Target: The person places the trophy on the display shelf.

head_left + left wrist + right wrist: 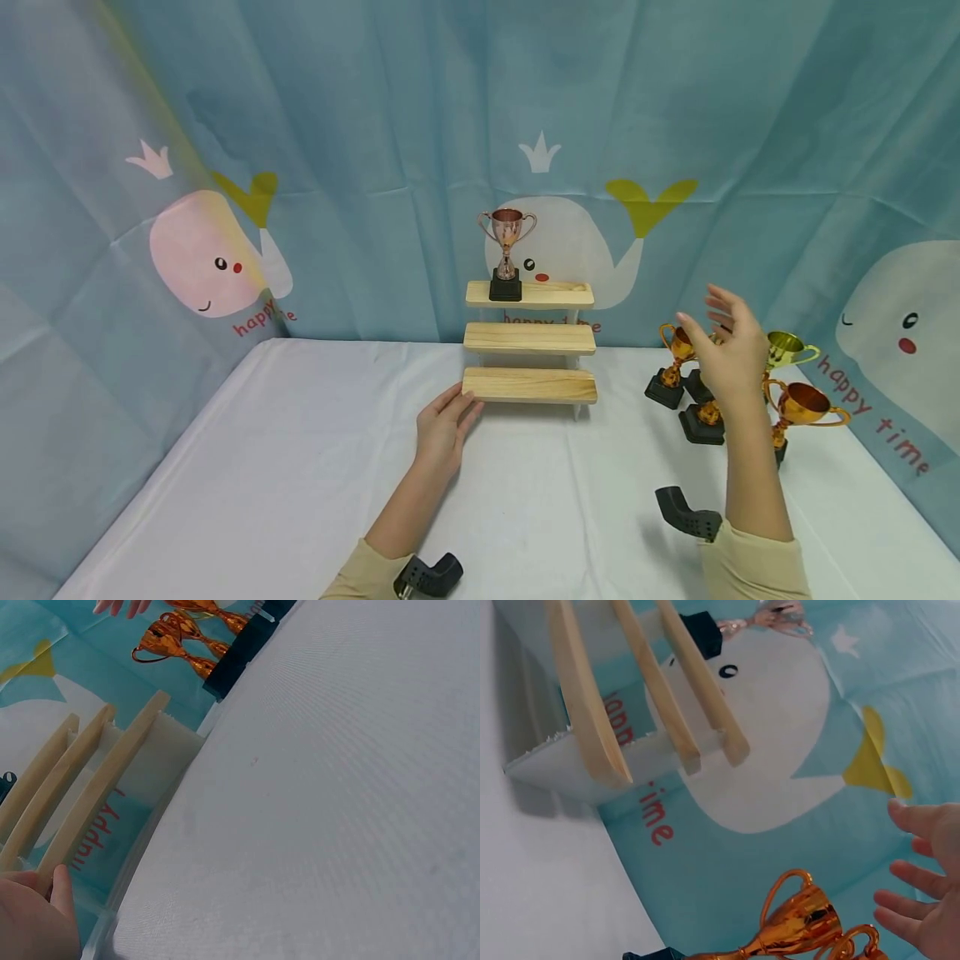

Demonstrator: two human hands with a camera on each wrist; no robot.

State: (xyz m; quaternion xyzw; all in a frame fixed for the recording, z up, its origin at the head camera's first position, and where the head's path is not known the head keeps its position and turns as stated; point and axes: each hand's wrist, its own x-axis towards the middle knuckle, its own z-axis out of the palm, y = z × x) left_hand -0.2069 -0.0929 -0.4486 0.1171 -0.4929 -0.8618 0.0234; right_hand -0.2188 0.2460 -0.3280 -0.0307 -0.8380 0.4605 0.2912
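A three-tier wooden display stand [528,385] stands at the back of the table, its planks on pale supports. My left hand [441,433] holds the left end of the lowest plank [105,787], thumb at the front edge. On the top tier, left of the middle, a rose-gold trophy cup [507,237] stands upright on a black base. My right hand [731,350] is raised over several trophies at the right, fingers spread and holding nothing. Among these are an orange-gold trophy [802,919], another with a wide cup [804,404] and a yellow-gold one [783,348]. My right hand and forearm partly hide the group.
A white cloth [300,467] covers the table. Behind and beside it hangs a blue curtain [360,250] with printed whales and lettering. Black curved pieces [686,515] are fixed at both wrists.
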